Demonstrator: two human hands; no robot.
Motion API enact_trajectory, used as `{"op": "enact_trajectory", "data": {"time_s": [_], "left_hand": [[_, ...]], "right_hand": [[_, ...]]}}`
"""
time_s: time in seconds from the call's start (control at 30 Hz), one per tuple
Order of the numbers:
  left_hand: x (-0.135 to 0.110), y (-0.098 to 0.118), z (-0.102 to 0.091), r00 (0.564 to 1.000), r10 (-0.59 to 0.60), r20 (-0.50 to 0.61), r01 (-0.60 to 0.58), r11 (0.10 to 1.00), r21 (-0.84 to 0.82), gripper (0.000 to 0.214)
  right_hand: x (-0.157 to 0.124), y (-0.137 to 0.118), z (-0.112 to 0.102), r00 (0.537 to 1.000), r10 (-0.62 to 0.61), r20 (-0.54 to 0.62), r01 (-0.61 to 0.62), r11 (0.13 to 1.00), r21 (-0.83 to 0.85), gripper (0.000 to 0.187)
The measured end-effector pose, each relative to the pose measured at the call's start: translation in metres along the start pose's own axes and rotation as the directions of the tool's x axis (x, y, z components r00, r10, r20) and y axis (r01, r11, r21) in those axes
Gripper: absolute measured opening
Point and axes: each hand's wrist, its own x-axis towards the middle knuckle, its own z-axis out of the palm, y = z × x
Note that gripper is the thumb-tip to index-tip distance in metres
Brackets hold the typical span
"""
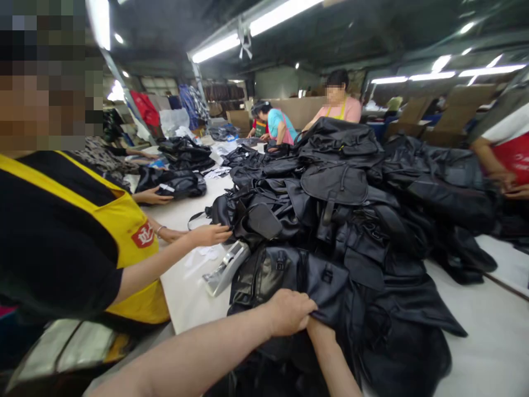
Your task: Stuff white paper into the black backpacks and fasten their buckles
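One bag [285,275] lies on the tabletop's [491,344] near side, your left hand [291,312] grasping it with curled fingers; your right hand's [320,332] fingers are hidden, grip unclear. A dispenser [225,270] sits left, a pile [339,187] farther off.

A soft, slightly shiny black bag [305,275] lies creased against other dark bags [336,184]

The black bags [264,281] look like smooth leather or coated cloth, softly glossy. Near the left edge of the smooth, matt worktop [185,306], a silvery device [225,270] shines like metal or glossy plastic.
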Motion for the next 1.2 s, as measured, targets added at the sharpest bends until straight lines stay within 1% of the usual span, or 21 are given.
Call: {"op": "enact_trajectory", "data": {"time_s": [0.07, 0.1, 0.13, 0.17, 0.23, 0.27, 0.33, 0.4, 0.43, 0.5, 0.57, 0.6, 0.67, 0.77, 0.87, 0.93, 0.97, 1.03, 1.07, 1.13, 1.2], "left_hand": [[-0.026, -0.007, 0.001, 0.998, -0.061, -0.035, 0.056, 0.991, -0.124, 0.030], [-0.043, -0.012, 0.002, 0.992, -0.116, -0.054, 0.104, 0.977, -0.184, 0.029], [-0.062, -0.017, 0.003, 0.980, -0.189, -0.070, 0.167, 0.956, -0.242, 0.024], [-0.082, -0.023, 0.005, 0.958, -0.277, -0.075, 0.244, 0.924, -0.294, 0.020], [-0.122, -0.031, 0.008, 0.886, -0.458, -0.068, 0.397, 0.827, -0.397, 0.017], [-0.140, -0.033, 0.010, 0.843, -0.535, -0.055, 0.460, 0.770, -0.443, 0.017], [-0.171, -0.031, 0.014, 0.781, -0.625, 0.002, 0.540, 0.674, -0.504, 0.017], [-0.194, -0.021, 0.019, 0.783, -0.615, 0.091, 0.562, 0.639, -0.525, 0.016], [-0.202, -0.014, 0.022, 0.801, -0.583, 0.134, 0.557, 0.645, -0.524, 0.015], [-0.214, 0.003, 0.031, 0.835, -0.510, 0.207, 0.537, 0.673, -0.509, 0.014], [-0.223, 0.019, 0.041, 0.855, -0.443, 0.270, 0.518, 0.697, -0.496, 0.014], [-0.227, 0.025, 0.047, 0.864, -0.411, 0.292, 0.504, 0.706, -0.497, 0.014], [-0.235, 0.034, 0.055, 0.880, -0.367, 0.301, 0.474, 0.714, -0.515, 0.014], [-0.248, 0.036, 0.057, 0.884, -0.393, 0.253, 0.466, 0.700, -0.542, 0.015], [-0.254, 0.023, 0.051, 0.852, -0.481, 0.208, 0.498, 0.620, -0.606, 0.020], [-0.249, 0.010, 0.044, 0.826, -0.539, 0.166, 0.504, 0.574, -0.645, 0.024], [-0.244, 0.002, 0.041, 0.813, -0.567, 0.133, 0.504, 0.570, -0.649, 0.024], [-0.229, -0.013, 0.032, 0.790, -0.612, 0.041, 0.494, 0.595, -0.634, 0.023], [-0.220, -0.019, 0.026, 0.781, -0.625, -0.011, 0.482, 0.614, -0.625, 0.022], [-0.201, -0.029, 0.013, 0.768, -0.630, -0.114, 0.449, 0.657, -0.605, 0.023], [-0.184, -0.033, -0.002, 0.780, -0.591, -0.204, 0.395, 0.719, -0.572, 0.022]], "right_hand": [[-0.036, 0.003, 0.014, 0.998, -0.031, -0.057, 0.029, 0.999, -0.039, 0.030], [-0.056, 0.004, 0.021, 0.987, -0.101, -0.126, 0.092, 0.993, -0.075, 0.037], [-0.076, 0.005, 0.026, 0.959, -0.205, -0.197, 0.183, 0.975, -0.122, 0.044], [-0.093, 0.004, 0.030, 0.907, -0.334, -0.256, 0.296, 0.939, -0.177, 0.049], [-0.117, -0.004, 0.032, 0.807, -0.529, -0.263, 0.472, 0.845, -0.252, 0.054], [-0.122, -0.010, 0.029, 0.803, -0.559, -0.209, 0.507, 0.823, -0.256, 0.054], [-0.118, -0.028, 0.019, 0.842, -0.538, -0.050, 0.514, 0.825, -0.234, 0.053], [-0.100, -0.046, 0.009, 0.848, -0.513, 0.129, 0.529, 0.820, -0.218, 0.055], [-0.090, -0.054, 0.006, 0.820, -0.532, 0.212, 0.570, 0.795, -0.208, 0.057], [-0.071, -0.066, 0.008, 0.732, -0.595, 0.333, 0.668, 0.724, -0.174, 0.057], [-0.060, -0.074, 0.019, 0.659, -0.647, 0.383, 0.734, 0.664, -0.142, 0.041], [-0.058, -0.076, 0.025, 0.644, -0.661, 0.385, 0.747, 0.651, -0.131, 0.028], [-0.059, -0.079, 0.038, 0.654, -0.665, 0.361, 0.739, 0.663, -0.118, 0.012], [-0.065, -0.081, 0.045, 0.739, -0.614, 0.276, 0.657, 0.747, -0.097, 0.016], [-0.070, -0.091, 0.030, 0.855, -0.492, 0.161, 0.507, 0.859, -0.067, 0.021], [-0.073, -0.103, 0.013, 0.928, -0.362, 0.089, 0.355, 0.931, 0.086, 0.026], [-0.076, -0.111, 0.004, 0.955, -0.290, 0.064, 0.272, 0.939, 0.209, 0.027], [-0.084, -0.126, -0.011, 0.982, -0.183, 0.051, 0.140, 0.879, 0.455, 0.024], [-0.090, -0.132, -0.016, 0.984, -0.167, 0.056, 0.111, 0.837, 0.536, 0.023], [-0.106, -0.140, -0.018, 0.981, -0.183, 0.069, 0.110, 0.806, 0.581, 0.022], [-0.123, -0.144, -0.014, 0.972, -0.221, 0.079, 0.141, 0.819, 0.557, 0.021]]}}
